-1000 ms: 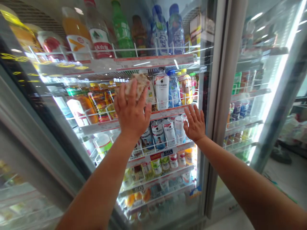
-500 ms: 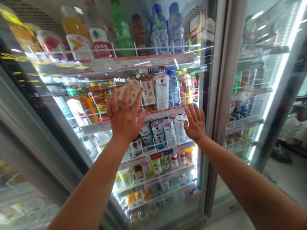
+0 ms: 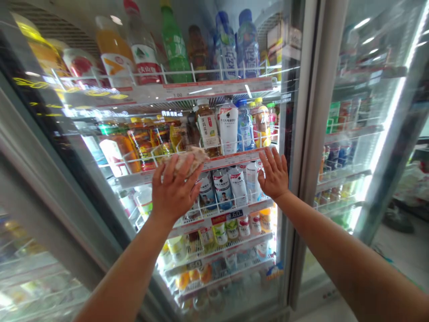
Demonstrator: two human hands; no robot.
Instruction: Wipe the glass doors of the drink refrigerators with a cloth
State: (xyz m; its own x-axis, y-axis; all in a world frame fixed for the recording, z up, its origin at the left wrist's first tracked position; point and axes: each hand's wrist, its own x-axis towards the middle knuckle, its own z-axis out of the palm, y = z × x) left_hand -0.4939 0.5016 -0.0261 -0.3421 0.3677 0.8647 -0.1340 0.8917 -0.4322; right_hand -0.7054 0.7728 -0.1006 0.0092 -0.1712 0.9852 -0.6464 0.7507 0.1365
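Down goes your left hand (image 3: pixel 172 192), and the cloth (image 3: pixel 191 161) goes with it: a second ago it was up across the bottle row, covering much of the white-labelled tea bottle (image 3: pixel 208 127), and now that bottle shows nearly whole. The cloth sits lower on the glass door (image 3: pixel 253 288), in front of the price strip (image 3: pixel 231 157) below that row, bunched under your left fingers, which lie fairly close together over it and hold it to the pane. Over on the other side, your right hand (image 3: pixel 275 175) hasn't budged: palm toward the glass, fingers spread, nothing in it, just beside the metal door frame (image 3: pixel 307 134). Behind the pane, the green bottle (image 3: pixel 174 44) and the blue-capped bottles (image 3: pixel 247 44) keep their places on the top shelf.
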